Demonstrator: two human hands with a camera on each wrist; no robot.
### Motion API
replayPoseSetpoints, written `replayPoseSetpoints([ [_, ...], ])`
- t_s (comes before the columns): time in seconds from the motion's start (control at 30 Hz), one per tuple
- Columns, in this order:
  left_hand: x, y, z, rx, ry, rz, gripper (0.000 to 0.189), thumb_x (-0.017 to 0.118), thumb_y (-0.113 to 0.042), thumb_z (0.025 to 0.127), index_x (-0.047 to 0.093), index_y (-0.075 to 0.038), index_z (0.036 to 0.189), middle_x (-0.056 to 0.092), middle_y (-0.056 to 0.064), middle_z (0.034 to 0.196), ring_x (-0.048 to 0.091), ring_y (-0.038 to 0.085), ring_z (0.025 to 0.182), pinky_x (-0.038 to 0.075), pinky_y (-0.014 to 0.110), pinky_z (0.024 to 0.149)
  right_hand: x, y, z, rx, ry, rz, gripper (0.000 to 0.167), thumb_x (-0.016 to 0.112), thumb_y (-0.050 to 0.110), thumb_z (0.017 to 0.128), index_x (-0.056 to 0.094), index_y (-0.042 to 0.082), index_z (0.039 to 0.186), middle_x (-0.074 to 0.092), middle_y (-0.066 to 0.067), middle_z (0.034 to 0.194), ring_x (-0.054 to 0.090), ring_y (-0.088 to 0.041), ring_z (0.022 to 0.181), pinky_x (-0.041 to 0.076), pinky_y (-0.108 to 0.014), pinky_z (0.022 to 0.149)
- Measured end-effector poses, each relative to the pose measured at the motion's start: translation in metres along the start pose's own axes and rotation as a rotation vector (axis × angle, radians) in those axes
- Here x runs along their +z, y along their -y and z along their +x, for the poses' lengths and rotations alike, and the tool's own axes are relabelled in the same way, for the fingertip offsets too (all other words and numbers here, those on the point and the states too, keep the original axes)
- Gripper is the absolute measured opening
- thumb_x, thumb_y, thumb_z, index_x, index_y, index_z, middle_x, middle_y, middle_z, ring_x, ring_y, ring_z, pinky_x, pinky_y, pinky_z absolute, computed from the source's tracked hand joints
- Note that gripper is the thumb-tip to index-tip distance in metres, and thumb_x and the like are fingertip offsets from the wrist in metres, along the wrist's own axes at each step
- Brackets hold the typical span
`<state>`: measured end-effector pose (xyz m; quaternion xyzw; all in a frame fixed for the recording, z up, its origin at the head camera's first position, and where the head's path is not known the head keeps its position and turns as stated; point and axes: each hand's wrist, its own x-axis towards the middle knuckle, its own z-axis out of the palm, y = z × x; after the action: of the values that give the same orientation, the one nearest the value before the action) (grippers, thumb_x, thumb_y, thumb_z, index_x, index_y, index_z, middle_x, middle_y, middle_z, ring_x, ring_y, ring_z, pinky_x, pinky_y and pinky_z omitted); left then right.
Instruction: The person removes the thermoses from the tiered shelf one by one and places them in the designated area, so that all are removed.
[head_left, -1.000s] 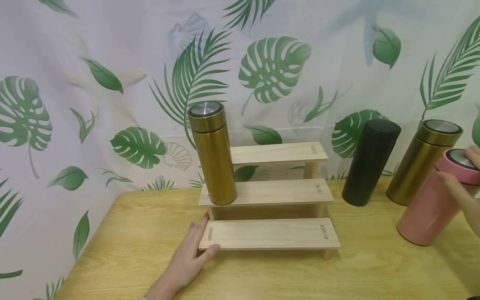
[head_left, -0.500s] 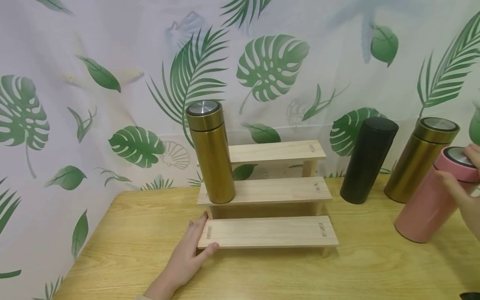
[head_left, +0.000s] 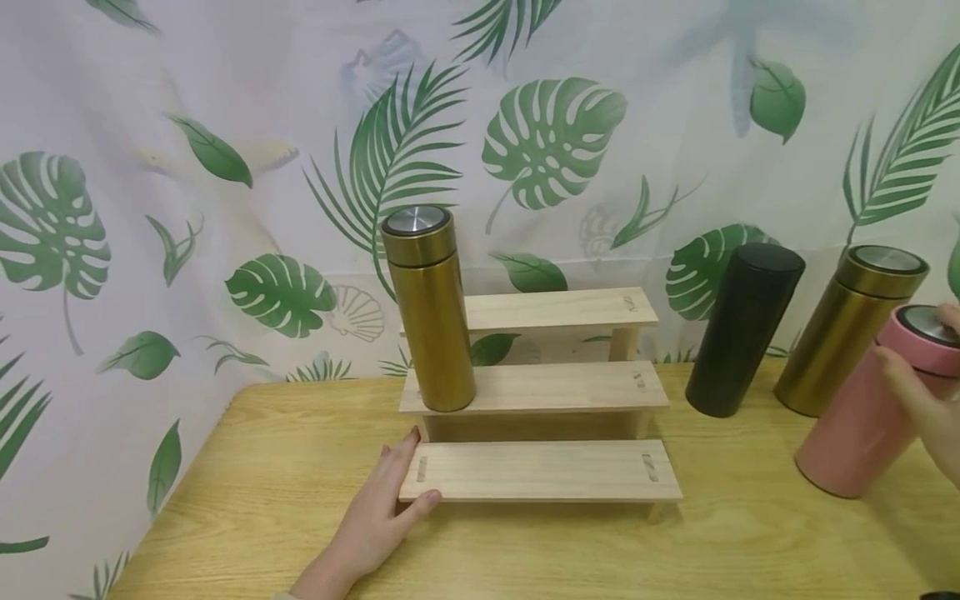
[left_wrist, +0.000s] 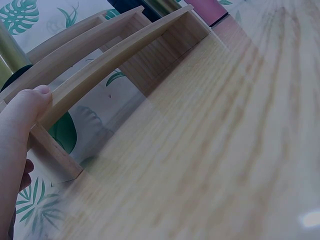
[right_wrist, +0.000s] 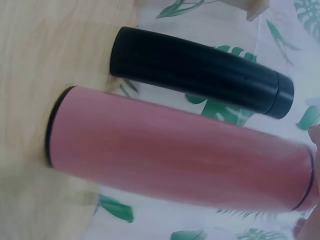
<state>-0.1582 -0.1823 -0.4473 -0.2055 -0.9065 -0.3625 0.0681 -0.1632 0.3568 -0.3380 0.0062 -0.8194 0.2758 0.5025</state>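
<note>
Pink flask (head_left: 858, 425) stands on the table (head_left: 225, 483), long axis upright, well right of the wooden rack (head_left: 540, 472); the right hand (head_left: 926, 408) is nearer, its grip curled round the flask's top; the left hand's (head_left: 372, 517) grip holds the rack's left end, thumb on the front.

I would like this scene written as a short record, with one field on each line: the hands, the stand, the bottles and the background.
Left hand: grips the left end of the lowest step
Right hand: holds the pink bottle near its top; partly out of the head view
Stand: wooden stand, three steps
On stand: gold bottle, upright, left end of the middle step
Right of stand: black bottle, second gold bottle, pink bottle
Surface: wood-grain table
Background: white cloth with green leaf prints
</note>
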Motion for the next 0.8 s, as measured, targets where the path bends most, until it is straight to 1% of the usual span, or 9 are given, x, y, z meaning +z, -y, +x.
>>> replayPoseSetpoints([
  [0.07,0.0,0.0,0.0,-0.002,0.003,-0.002,0.08,0.056,-0.047,0.094,0.015,-0.013,0.154,0.021,0.002,0.157,0.018,0.027,0.143,0.011,0.045,0.116,0.0,0.007,0.002,-0.054,0.003,-0.023,0.063,0.058,0.045,0.092,0.049,0.001,0.137,0.047,-0.013,0.14,0.042,-0.001,0.12,0.029,-0.009,0.098],
  [0.13,0.0,0.0,0.0,-0.009,0.005,-0.004,0.08,0.056,-0.047,0.094,0.015,-0.013,0.154,0.021,0.002,0.157,0.017,0.028,0.143,0.012,0.046,0.116,0.001,0.021,0.005,-0.139,-0.005,-0.044,0.071,0.052,0.056,0.092,0.052,-0.002,0.133,0.046,-0.019,0.14,0.042,-0.014,0.129,0.029,-0.02,0.107],
  [0.2,0.0,-0.001,-0.001,-0.021,0.007,-0.002,0.08,0.055,-0.048,0.094,0.015,-0.015,0.154,0.02,0.001,0.157,0.016,0.03,0.143,0.013,0.048,0.115,0.004,0.04,0.01,-0.264,-0.025,-0.071,0.076,0.047,0.061,0.092,0.057,-0.007,0.126,0.049,-0.02,0.138,0.039,-0.033,0.132,0.028,-0.035,0.112],
  [0.23,0.0,-0.001,-0.001,-0.025,0.007,-0.002,0.08,0.055,-0.048,0.094,0.015,-0.015,0.154,0.02,0.001,0.157,0.016,0.031,0.143,0.014,0.05,0.115,0.006,0.052,0.012,-0.316,-0.02,-0.074,0.075,0.047,0.06,0.093,0.058,-0.009,0.122,0.051,-0.021,0.136,0.038,-0.034,0.133,0.027,-0.043,0.113],
  [0.27,0.0,-0.001,-0.001,-0.028,0.007,0.0,0.08,0.055,-0.049,0.094,0.015,-0.015,0.154,0.02,0.0,0.157,0.015,0.032,0.143,0.014,0.051,0.114,0.01,0.063,0.014,-0.373,-0.024,-0.065,0.074,0.046,0.058,0.094,0.059,-0.011,0.119,0.053,-0.023,0.132,0.04,-0.037,0.131,0.027,-0.045,0.113],
  [0.33,0.001,0.0,-0.001,-0.031,0.009,0.004,0.08,0.054,-0.049,0.094,0.015,-0.016,0.155,0.019,0.0,0.157,0.014,0.033,0.143,0.015,0.053,0.114,0.017,0.086,0.018,-0.468,-0.015,-0.045,0.071,0.046,0.054,0.095,0.061,-0.014,0.112,0.057,-0.027,0.124,0.045,-0.041,0.125,0.029,-0.046,0.111],
  [0.4,0.001,0.0,-0.001,-0.028,0.009,0.007,0.08,0.054,-0.048,0.094,0.014,-0.015,0.155,0.019,0.001,0.157,0.014,0.034,0.142,0.015,0.053,0.113,0.025,0.107,0.02,-0.529,0.009,-0.011,0.069,0.046,0.052,0.096,0.061,-0.014,0.111,0.058,-0.029,0.12,0.047,-0.043,0.121,0.03,-0.046,0.11],
  [0.6,0.001,0.001,-0.001,-0.021,0.0,0.006,0.08,0.055,-0.048,0.094,0.015,-0.014,0.154,0.022,0.005,0.156,0.015,0.033,0.142,0.015,0.051,0.114,0.057,0.162,0.024,-0.602,0.052,0.233,0.06,0.051,0.048,0.096,0.064,-0.009,0.112,0.06,-0.024,0.12,0.051,-0.042,0.116,0.035,-0.043,0.108],
  [0.8,0.001,0.0,-0.001,-0.032,0.002,-0.001,0.08,0.055,-0.048,0.094,0.016,-0.015,0.154,0.02,0.001,0.156,0.014,0.033,0.142,0.014,0.053,0.114,0.085,0.205,0.028,-0.68,0.081,0.375,0.054,0.053,0.043,0.097,0.062,-0.006,0.118,0.059,-0.021,0.124,0.051,-0.039,0.117,0.037,-0.04,0.106],
])
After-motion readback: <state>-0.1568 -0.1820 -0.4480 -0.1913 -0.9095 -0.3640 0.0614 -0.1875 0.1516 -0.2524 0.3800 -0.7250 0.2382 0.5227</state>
